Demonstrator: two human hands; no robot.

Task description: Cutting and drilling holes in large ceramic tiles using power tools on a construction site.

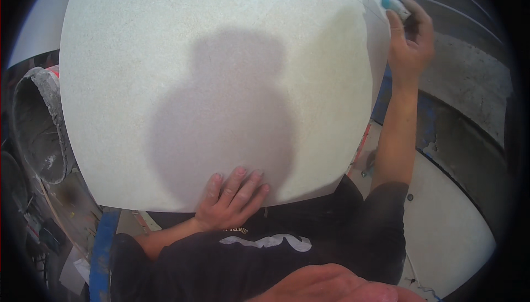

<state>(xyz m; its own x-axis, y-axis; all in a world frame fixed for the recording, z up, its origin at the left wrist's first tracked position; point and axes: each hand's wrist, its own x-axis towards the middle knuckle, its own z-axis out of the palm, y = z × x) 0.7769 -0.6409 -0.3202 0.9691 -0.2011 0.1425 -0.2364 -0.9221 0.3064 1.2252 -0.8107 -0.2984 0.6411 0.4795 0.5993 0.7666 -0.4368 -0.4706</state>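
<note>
A large pale tile or board fills the middle of the head view, with a dark shadow across it. My left hand rests on its near edge, fingers stretched out over the surface. At the far right edge, my right hand grips a small white-and-teal tool between thumb and fingers. The teal end points toward the board's edge. What kind of tool this is I cannot make out. A thin dark line slants across the board's surface near it.
A cement-crusted bucket lies tipped at the left. Parts of a blue frame show below the board. Another pale panel is at lower right, beside a rough concrete ledge. Loose cords and clutter lie at lower left.
</note>
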